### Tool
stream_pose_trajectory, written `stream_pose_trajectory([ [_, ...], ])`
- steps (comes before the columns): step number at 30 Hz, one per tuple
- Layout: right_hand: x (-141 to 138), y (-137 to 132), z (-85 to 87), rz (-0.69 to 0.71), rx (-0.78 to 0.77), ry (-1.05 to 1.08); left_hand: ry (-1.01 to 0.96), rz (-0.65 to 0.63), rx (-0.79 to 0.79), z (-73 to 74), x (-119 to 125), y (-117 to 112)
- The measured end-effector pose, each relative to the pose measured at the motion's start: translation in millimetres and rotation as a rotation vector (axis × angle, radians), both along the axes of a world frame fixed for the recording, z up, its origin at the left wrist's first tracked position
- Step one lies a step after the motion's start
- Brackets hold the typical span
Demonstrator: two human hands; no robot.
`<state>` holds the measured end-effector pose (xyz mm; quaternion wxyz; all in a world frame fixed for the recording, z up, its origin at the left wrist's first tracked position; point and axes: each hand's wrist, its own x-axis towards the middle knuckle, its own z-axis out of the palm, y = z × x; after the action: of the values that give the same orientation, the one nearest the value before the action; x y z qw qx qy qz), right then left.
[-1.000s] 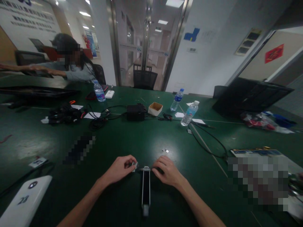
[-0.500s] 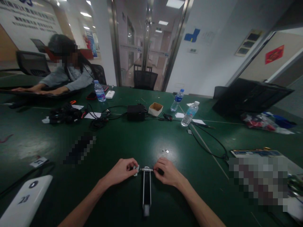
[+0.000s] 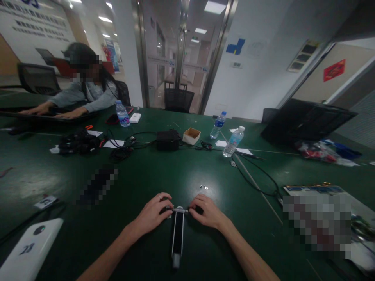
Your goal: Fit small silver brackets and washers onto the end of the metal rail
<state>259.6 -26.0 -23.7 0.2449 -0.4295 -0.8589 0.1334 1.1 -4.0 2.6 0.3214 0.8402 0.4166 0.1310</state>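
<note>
A long narrow frame (image 3: pixel 177 238) with a black middle, pale metal edges and a grey end lies on the green table, its grey end towards me. Across its far end runs a thin metal rod (image 3: pixel 180 210). My left hand (image 3: pixel 152 212) is closed in a pinch at the rod's left end; a bit of something small and pale shows under those fingertips. At the right end, my right hand (image 3: pixel 206 210) pinches the rod between thumb and fingers. Several small metal nuts and washers (image 3: pixel 206 188) lie just beyond my right hand.
A white power bank (image 3: pixel 32 249) marked 28 lies at left. Two water bottles (image 3: pixel 233 142) (image 3: pixel 218 125), an open small box (image 3: pixel 191 136) and a black adapter (image 3: pixel 168 140) with cables stand farther back. Opened electronics (image 3: pixel 319 191) lie right. Another person (image 3: pixel 88 86) sits far left.
My left fingers have moved in to the right, onto the rod's left end, and the pale piece they held is now mostly hidden. The frame's near end has swung slightly left.
</note>
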Motion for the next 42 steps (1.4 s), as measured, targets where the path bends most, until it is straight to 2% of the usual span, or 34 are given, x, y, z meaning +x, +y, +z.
stream_pose_trajectory([
  [3, 26.7, 15.8, -7.8, -0.191, 0.039, 0.034, -0.012, -0.005, 0.023, -1.0, 0.1, -0.6],
  [8, 102.0, 59.0, -28.5, -0.770, 0.164, -0.121, 0.003, -0.029, -0.067, 1.1, 0.4, -0.2],
  [11, 141.3, 84.1, -34.5, -1.081, 0.121, -0.237, 0.019, -0.030, -0.087, 1.0, 0.2, 0.6],
  [14, 163.3, 104.9, -35.9, -1.251, 0.056, -0.280, 0.026, -0.038, -0.087, 0.5, 0.0, 1.1],
  [20, 175.4, 127.7, -38.7, -1.262, 0.001, -0.285, 0.055, -0.024, -0.098, 2.8, 0.6, 0.7],
  [28, 174.3, 124.0, -37.9, -1.173, -0.012, -0.355, 0.054, -0.031, -0.071, 4.5, 1.6, 0.3],
  [35, 154.1, 111.3, -34.7, -1.054, 0.001, -0.436, 0.050, -0.034, -0.070, 0.6, -0.8, 1.5],
  [42, 127.0, 72.9, -42.9, -0.887, 0.012, -0.468, 0.049, -0.044, -0.069, 1.9, 0.1, 0.9],
])
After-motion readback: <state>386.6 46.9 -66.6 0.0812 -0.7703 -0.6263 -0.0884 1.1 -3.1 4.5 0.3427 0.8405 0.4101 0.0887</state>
